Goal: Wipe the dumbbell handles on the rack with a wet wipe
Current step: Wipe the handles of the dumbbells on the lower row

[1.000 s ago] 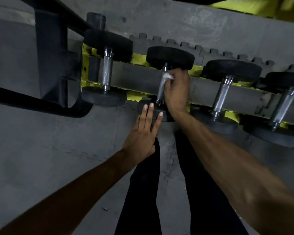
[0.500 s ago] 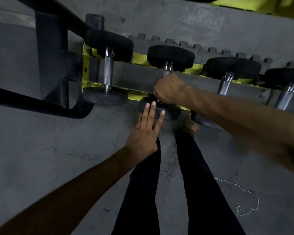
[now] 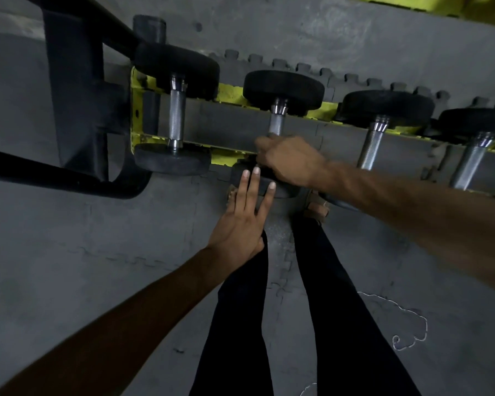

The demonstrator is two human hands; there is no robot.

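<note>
Dumbbells lie in a row across a low yellow rack (image 3: pixel 229 94), and we count four: first dumbbell (image 3: pixel 176 115), second dumbbell (image 3: pixel 283 87), third dumbbell (image 3: pixel 383 107), fourth dumbbell (image 3: pixel 475 124). Our right hand (image 3: pixel 289 161) curls round the second's steel handle; we cannot make out the wet wipe beneath it. Our left hand (image 3: pixel 240 221) is flat, straight fingertips resting on that dumbbell's near weight. Our right forearm covers the near ends of the third and fourth. A black frame (image 3: pixel 72 95) stands at left. Below are two dark trouser legs (image 3: pixel 340 310), a pale string (image 3: pixel 406 330) and grey floor mats (image 3: pixel 69 252).
</note>
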